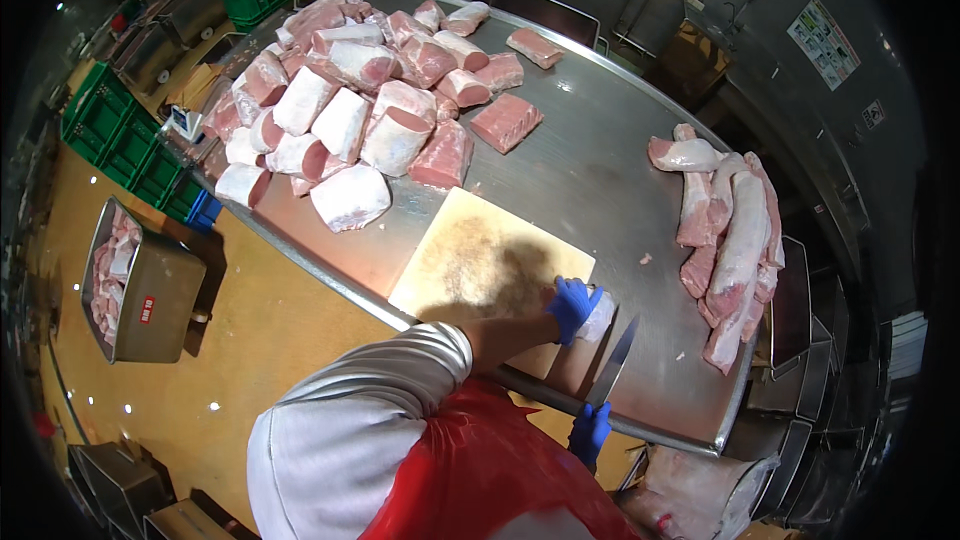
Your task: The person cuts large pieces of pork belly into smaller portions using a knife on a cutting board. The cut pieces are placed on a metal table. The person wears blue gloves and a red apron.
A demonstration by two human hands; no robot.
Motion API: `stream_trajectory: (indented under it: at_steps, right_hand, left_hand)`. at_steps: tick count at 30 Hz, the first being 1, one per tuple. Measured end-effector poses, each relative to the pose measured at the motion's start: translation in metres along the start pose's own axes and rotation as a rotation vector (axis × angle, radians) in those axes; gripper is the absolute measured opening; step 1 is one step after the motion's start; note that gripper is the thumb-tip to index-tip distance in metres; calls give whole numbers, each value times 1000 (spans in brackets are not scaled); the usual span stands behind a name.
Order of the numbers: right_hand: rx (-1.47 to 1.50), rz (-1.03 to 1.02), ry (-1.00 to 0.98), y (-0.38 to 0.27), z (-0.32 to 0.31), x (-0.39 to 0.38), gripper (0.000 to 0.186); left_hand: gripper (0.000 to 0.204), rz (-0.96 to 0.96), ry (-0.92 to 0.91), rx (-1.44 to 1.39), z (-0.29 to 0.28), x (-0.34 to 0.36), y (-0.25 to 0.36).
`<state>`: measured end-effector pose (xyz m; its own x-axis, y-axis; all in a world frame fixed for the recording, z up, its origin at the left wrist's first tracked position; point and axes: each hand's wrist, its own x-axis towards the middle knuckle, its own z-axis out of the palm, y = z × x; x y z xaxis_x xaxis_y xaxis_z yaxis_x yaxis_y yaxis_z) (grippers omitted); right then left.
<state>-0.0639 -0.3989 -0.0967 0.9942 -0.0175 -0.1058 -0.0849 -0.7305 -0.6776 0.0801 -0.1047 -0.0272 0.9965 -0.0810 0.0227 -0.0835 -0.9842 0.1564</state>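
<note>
My left hand (pixel 573 308), in a blue glove, is closed over the end of a pale, fat-covered piece of pork loin (pixel 598 317) at the right edge of the white cutting board (pixel 450 240). My own arm and the glove hide much of the board's near part and some of the meat. In my right hand (pixel 590 432), also gloved in blue, is the handle of a knife (pixel 615 358). Its long blade points away from me over the steel table, just right of the pork piece and apart from my left hand.
A heap of cut pork loin blocks (pixel 350 90) covers the far left of the steel table (pixel 600 170). Several long uncut loins (pixel 735 230) lie at the right. A steel bin of meat (pixel 160 290) stands on the floor at left, near green crates (pixel 125 140).
</note>
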Motion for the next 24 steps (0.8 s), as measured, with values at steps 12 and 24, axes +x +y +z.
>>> stream_trajectory:
  at_steps: [12,24]
  right_hand:
    - [435,254,-150,-10,-12,-19,41]
    - [-60,-148,-97,-58,-13,25,21]
  left_hand:
    - [44,-280,-110,-2234,-16,-85,-161]
    - [86,-562,1422,-912,-264,-60,-406]
